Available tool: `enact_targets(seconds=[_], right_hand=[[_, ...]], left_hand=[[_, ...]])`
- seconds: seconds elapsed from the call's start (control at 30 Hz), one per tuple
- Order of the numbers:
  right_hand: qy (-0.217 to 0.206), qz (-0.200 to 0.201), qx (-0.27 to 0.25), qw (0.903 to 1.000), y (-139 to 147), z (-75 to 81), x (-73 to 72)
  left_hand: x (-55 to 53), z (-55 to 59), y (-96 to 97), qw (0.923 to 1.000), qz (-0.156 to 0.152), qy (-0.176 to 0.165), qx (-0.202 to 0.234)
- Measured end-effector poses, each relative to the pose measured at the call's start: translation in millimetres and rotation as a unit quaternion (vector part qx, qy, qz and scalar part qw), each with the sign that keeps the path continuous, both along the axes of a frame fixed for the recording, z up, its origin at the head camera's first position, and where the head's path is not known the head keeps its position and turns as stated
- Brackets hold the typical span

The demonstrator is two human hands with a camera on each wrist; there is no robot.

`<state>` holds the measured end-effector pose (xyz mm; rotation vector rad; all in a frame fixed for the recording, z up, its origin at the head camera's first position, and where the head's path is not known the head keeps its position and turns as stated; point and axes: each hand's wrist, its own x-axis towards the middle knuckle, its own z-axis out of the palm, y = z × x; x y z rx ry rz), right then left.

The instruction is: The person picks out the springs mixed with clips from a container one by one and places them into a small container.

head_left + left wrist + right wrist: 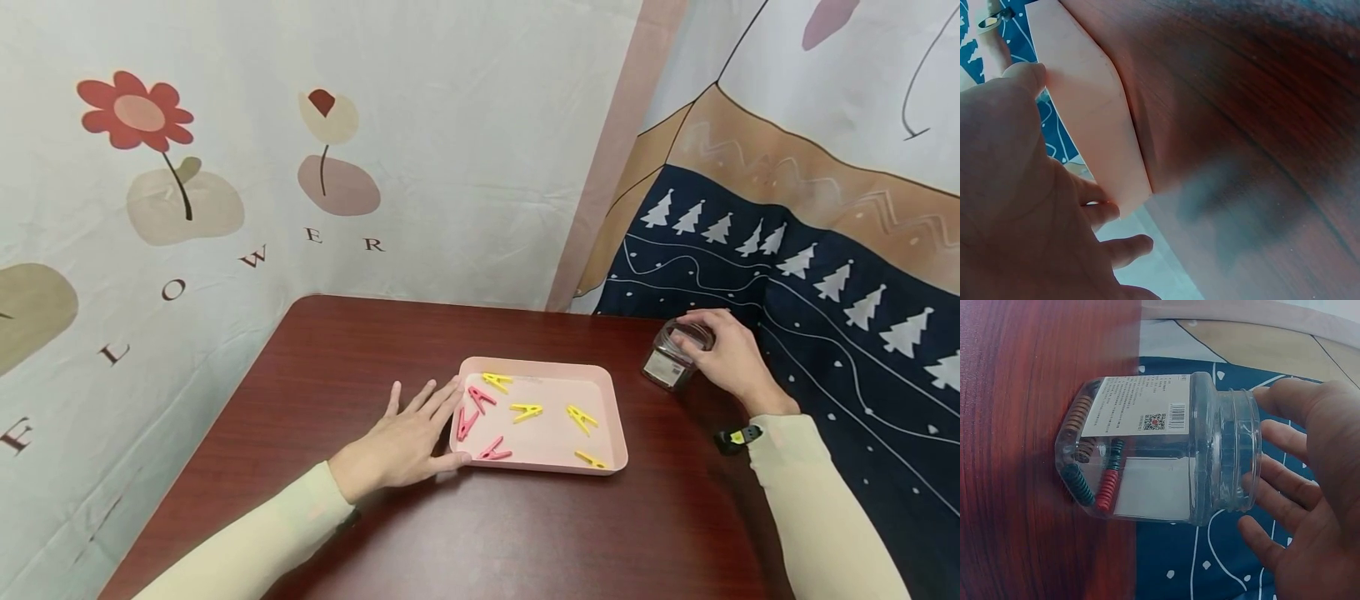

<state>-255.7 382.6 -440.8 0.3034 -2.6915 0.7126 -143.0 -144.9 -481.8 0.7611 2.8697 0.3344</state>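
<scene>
A shallow pink tray holds several yellow clothespins and three pink clothespins. My left hand lies along its left side, fingers stretched out and thumb at the near corner; in the left wrist view, thumb and fingertips touch the rim of the tray. To the right of the tray, my right hand grips a clear plastic jar from above by its open mouth. The right wrist view shows a white label on the jar and coiled brown, dark green and red pieces at its bottom.
The dark red wooden table carries both tray and jar. A pale curtain with printed flowers hangs behind it. Dark blue cloth with white trees hangs close at the right edge, beside the jar. A band circles the right wrist.
</scene>
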Motion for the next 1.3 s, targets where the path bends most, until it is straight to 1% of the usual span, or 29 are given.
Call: enact_targets(seconds=[0.13,0.3,0.47,0.53,0.7,0.97,1.17,1.3], right_hand=[[0.002,0.002,-0.003,1.0000,-0.6,-1.5,1.6],[0.010,0.003,0.001,0.9999,-2.2,-1.5,4.4],[0.022,0.011,-0.001,0.9997,-6.9,-0.1,9.9],[0.036,0.019,-0.003,0.9992,-9.5,-1.2,12.3],[0.064,0.033,-0.005,0.9974,-19.8,-2.8,21.2],[0.064,0.047,-0.001,0.9968,-41.2,-0.2,40.7],[0.068,0.071,0.004,0.9952,-56.2,-5.9,53.5],[0.056,0.083,0.010,0.9950,-65.1,-11.2,59.6]], left_hand=[[-0.6,0.0,0.6,1.0000,0.000,-0.002,-0.002],[-1.6,-1.2,0.1,1.0000,0.002,0.003,-0.007],[-2.9,-2.3,-1.0,1.0000,0.003,0.003,0.002],[-3.7,-2.6,-1.5,1.0000,0.004,0.002,0.004],[-5.4,-3.6,-2.5,1.0000,0.003,0.008,0.002],[-6.9,-2.7,-3.4,0.9999,-0.002,0.009,0.007],[-6.0,-2.8,-4.1,0.9996,-0.009,0.021,0.014],[-4.8,-2.8,-6.1,0.9996,-0.009,0.024,0.014]])
